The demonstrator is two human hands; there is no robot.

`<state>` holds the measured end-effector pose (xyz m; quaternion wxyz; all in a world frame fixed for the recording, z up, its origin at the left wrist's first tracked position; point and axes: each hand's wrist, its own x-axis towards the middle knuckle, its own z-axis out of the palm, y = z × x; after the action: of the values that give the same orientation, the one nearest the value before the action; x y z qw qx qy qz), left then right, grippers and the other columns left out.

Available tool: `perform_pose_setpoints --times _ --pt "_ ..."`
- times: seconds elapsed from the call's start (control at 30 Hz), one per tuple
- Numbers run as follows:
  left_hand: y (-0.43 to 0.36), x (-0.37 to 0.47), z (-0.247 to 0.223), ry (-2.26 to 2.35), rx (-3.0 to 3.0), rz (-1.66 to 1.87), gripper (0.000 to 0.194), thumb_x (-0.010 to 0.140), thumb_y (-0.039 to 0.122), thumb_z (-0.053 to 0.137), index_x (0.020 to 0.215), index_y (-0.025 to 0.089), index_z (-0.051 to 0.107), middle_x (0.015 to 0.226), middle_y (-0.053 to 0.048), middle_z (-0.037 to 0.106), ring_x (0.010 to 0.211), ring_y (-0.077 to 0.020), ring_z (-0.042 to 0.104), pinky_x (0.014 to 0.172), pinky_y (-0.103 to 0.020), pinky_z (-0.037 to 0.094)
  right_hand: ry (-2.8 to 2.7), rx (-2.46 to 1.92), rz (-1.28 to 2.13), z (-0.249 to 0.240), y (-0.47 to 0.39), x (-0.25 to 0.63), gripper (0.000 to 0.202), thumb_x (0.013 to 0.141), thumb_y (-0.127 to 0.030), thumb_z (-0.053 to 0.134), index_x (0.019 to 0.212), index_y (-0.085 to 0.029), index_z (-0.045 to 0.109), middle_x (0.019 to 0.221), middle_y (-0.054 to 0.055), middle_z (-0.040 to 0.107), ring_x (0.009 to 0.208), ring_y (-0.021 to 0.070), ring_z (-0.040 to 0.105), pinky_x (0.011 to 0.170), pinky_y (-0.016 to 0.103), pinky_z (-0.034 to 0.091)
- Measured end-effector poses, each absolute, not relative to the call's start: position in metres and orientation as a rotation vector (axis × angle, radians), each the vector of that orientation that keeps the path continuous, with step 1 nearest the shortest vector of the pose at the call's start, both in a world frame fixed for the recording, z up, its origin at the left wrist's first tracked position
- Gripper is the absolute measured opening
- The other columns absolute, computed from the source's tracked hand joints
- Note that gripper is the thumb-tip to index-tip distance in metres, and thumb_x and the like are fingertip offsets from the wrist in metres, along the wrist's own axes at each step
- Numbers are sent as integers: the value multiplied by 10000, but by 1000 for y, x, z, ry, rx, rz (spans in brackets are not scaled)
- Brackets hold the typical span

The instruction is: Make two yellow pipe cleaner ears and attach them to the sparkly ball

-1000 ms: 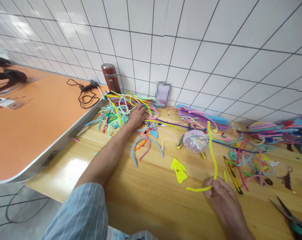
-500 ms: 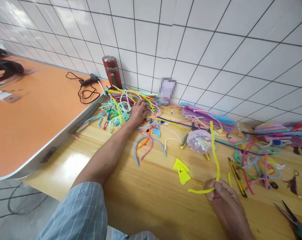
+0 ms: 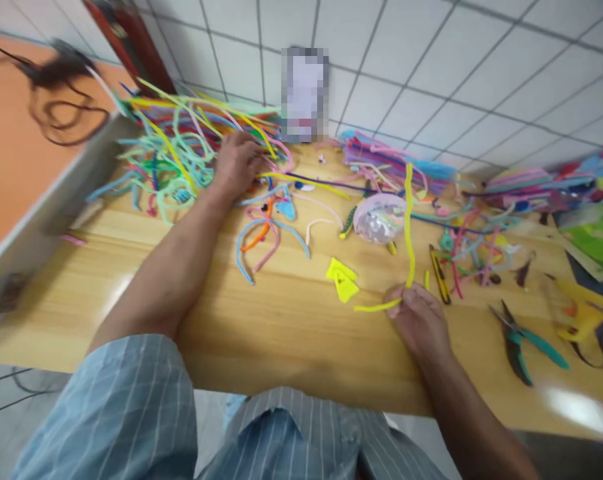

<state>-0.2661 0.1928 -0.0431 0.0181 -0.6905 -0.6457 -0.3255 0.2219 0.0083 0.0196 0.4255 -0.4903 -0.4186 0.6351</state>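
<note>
My right hand (image 3: 421,317) pinches a bent yellow pipe cleaner (image 3: 410,233) near its bend, above the front part of the wooden table. One end of it points up, the shorter end points left. Flat yellow pieces (image 3: 344,280) lie just left of that hand. My left hand (image 3: 237,163) reaches into the pile of coloured pipe cleaners (image 3: 181,127) at the back left; its fingers are bent down among the stems, and what they hold, if anything, is hidden.
Behind stands a blurred phone-like object (image 3: 306,93) against the tiled wall. A round clear dish (image 3: 380,219) sits mid-table, with a yellow cutter (image 3: 440,273) and teal-handled pliers (image 3: 526,340) to the right. More pipe cleaners (image 3: 396,160) lie along the wall.
The view has shifted right and down, bringing the whole pliers into sight. My left hand is still at the pile, and my right hand still holds the yellow pipe cleaner.
</note>
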Motion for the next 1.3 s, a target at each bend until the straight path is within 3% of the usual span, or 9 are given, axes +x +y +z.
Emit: perform_pose_setpoints --times 0.07,0.27,0.43,0.57,0.83,1.1,1.2,1.3 --pt "196 -271 -45 -2021 -2140 -1018 241 991 409 673 1146 233 729 1407 -82 660 1351 -273 521 1284 -580 387 -1040 -1220 1584 19 9 221 386 725 -598 979 742 -246 820 600 -4 628 553 125 546 563 266 416" --pt "188 -268 -32 -2088 -2144 -941 191 910 209 694 1098 217 720 1404 -83 682 1372 -251 548 1288 -527 351 -1054 -1229 1580 21 6 222 386 744 -600 966 745 -244 818 604 -6 625 555 135 539 563 283 413" --pt "183 -259 -28 -2100 -2204 -889 153 1029 222 572 1081 145 694 1344 -91 740 1292 -235 625 1270 -537 342 -1055 -1292 1588 27 3 222 421 743 -632 954 743 -234 816 615 12 625 571 153 531 573 307 391" --pt "182 -257 -34 -2067 -2144 -958 151 1007 266 571 1021 199 704 1202 -90 781 1222 -282 669 1230 -523 410 -1065 -1301 1586 26 4 222 435 733 -644 952 739 -233 810 582 13 595 573 171 528 583 322 388" --pt "183 -255 -37 -2056 -2093 -1026 227 982 291 520 1013 223 735 1174 -113 777 1130 -309 677 1168 -507 467 -1088 -1327 1571 23 5 225 463 723 -669 943 729 -225 811 575 19 593 563 156 519 598 313 378" --pt "180 -250 -30 -2127 -2034 -938 363 944 208 563 1274 180 711 1246 -154 738 1208 -337 664 1156 -507 497 -1078 -1342 1571 16 8 228 465 703 -655 959 720 -220 793 582 22 588 572 153 518 601 307 380" --pt "181 -251 -29 -2090 -2088 -913 303 999 238 514 1166 196 763 1220 -147 730 1208 -326 674 1137 -507 519 -1081 -1336 1549 9 7 230 458 724 -640 949 725 -211 790 596 24 584 576 153 517 598 311 383" --pt "180 -251 -29 -2063 -2105 -949 274 1002 241 513 1052 191 778 1356 -156 696 1298 -310 658 1165 -479 518 -1077 -1330 1548 4 6 233 455 744 -636 937 732 -207 784 604 23 580 576 152 508 593 313 380"
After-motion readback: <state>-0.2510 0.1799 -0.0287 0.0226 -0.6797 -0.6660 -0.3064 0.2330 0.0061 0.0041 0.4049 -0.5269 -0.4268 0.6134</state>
